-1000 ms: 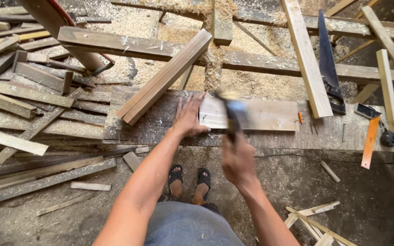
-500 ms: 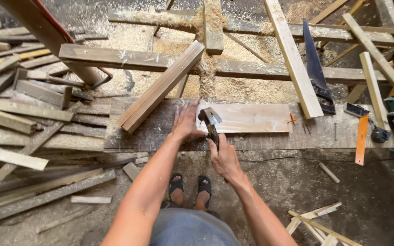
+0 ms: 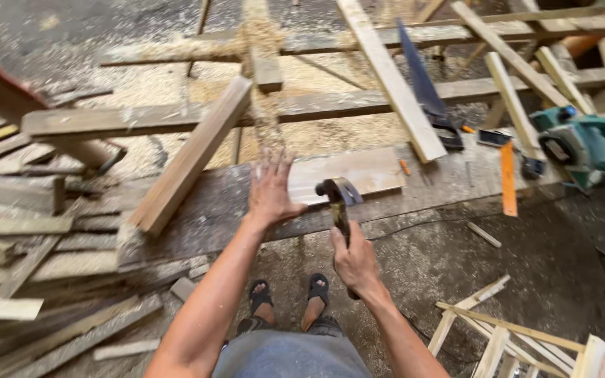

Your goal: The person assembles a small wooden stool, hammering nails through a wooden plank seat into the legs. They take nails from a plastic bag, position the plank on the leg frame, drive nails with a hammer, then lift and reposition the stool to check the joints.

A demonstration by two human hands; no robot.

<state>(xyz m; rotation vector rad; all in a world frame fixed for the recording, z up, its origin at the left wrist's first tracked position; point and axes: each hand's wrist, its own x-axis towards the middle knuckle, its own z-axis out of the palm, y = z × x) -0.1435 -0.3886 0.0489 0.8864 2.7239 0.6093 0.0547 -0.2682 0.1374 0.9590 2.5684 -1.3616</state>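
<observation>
Sawdust coats the rough grey plank workbench where a person stands in sandals, left hand pressed flat, fingers spread, on the near end of a short pale wooden board, apparently to pin it against the blow. The right hand is clenched round the handle of a dark steel claw hammer, its head poised over the board's near edge just beside the left thumb. A dark-bladed handsaw and a teal power planer lie well apart to the right, within reach
</observation>
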